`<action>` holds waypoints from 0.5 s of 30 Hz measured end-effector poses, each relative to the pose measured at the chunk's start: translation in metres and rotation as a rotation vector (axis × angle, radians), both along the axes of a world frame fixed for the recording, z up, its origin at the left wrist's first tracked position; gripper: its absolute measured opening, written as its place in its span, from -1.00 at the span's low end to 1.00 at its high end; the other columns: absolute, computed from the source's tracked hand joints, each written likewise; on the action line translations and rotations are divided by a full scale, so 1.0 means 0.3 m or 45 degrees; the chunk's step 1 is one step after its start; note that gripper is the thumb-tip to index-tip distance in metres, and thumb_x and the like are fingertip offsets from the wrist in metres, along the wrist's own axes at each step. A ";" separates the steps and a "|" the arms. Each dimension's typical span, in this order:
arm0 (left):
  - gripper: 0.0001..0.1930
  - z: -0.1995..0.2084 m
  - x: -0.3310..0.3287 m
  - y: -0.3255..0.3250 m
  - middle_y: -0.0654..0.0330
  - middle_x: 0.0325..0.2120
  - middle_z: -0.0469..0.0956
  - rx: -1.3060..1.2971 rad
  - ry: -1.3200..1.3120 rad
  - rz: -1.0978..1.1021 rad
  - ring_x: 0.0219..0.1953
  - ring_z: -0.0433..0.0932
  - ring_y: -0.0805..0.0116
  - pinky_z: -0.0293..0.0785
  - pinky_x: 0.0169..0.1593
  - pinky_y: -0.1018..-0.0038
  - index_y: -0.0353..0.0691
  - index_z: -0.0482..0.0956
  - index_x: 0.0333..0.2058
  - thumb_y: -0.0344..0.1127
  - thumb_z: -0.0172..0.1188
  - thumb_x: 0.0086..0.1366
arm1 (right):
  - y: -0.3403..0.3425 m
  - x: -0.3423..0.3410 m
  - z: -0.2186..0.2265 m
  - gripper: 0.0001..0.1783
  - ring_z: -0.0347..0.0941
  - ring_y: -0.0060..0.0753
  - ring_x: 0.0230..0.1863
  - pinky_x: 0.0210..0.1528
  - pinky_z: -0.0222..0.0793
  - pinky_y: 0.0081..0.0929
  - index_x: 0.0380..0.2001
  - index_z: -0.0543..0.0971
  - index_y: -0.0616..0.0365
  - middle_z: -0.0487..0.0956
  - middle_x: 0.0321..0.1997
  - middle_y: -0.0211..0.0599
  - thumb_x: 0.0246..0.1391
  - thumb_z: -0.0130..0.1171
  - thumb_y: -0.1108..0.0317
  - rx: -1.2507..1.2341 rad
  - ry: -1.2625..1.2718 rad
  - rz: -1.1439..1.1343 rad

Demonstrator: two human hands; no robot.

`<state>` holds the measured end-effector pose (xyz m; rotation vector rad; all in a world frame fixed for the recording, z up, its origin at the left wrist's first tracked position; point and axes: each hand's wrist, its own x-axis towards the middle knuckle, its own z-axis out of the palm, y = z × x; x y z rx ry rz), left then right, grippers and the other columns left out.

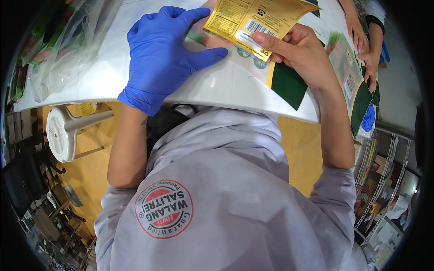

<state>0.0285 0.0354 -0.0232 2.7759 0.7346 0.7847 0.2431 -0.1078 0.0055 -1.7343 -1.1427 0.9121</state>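
My right hand (pixel 304 53), bare, pinches the lower corner of a yellow printed packet or label (pixel 242 20) with small text and a barcode, tilted above the table. In a blue glove, my left hand (pixel 160 56) has its thumb and forefinger spread. The forefinger's tip reaches the left edge of the yellow piece; whether it touches is hard to tell. Under my right hand lies a flat packet with a dark green end (pixel 290 85) and a yellow stripe. Part of it is hidden by the hand and the yellow piece.
The white table (pixel 106 79) bears clear plastic bags (pixel 68 63) at left and more green printed packets (pixel 346 77) at right. Another person's hands (pixel 370 61) are at the far right. A white stool (pixel 58 134) stands at left, wire shelving (pixel 384 180) at right.
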 end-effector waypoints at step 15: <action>-0.36 0.011 0.002 0.001 0.25 -0.13 0.61 -0.058 -0.028 -0.066 -0.09 0.56 0.21 0.37 0.08 0.25 0.15 0.64 0.15 0.01 0.54 0.04 | -0.001 0.003 -0.034 -0.54 0.43 -0.78 -0.52 -0.48 0.31 -0.70 -0.28 0.74 0.19 0.60 -0.53 -0.53 0.10 0.47 -0.05 0.013 -0.140 -0.007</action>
